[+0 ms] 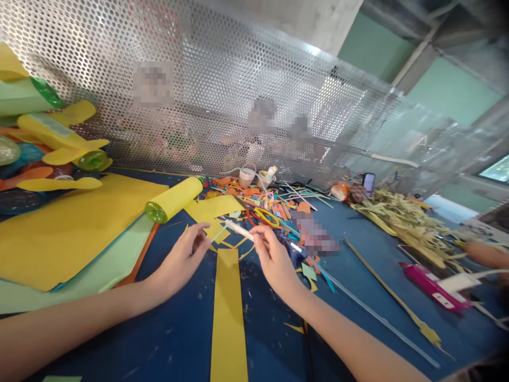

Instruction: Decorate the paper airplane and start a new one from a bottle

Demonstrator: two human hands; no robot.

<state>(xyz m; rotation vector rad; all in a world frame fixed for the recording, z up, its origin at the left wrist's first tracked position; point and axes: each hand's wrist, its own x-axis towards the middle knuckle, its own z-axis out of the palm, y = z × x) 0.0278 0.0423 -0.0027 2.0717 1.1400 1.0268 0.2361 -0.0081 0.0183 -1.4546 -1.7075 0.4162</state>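
My right hand [272, 257] pinches a slim whitish stick [240, 229] that points toward my left. Just left of its tip is my left hand [189, 249], its fingers curled at the near end of a thin pale strip [218, 233]. Whether the strip touches the stick is unclear. Below and between both hands, a long yellow paper strip [228, 313] lies flat on the blue table [175, 339]. A dark blue object with a white label [296, 254] sits partly hidden behind my right hand. Beyond the hands lies a yellow paper-wrapped bottle [175, 200].
Yellow paper sheets [79, 228] and wrapped bottles [55, 132] fill the left. Paper scraps, scissors [266, 216] and cups [246, 176] lie ahead. Rightward are a clear stick [377, 313], a brown stick [392, 289], a pink power strip [435, 286] and another person's hand [485, 254].
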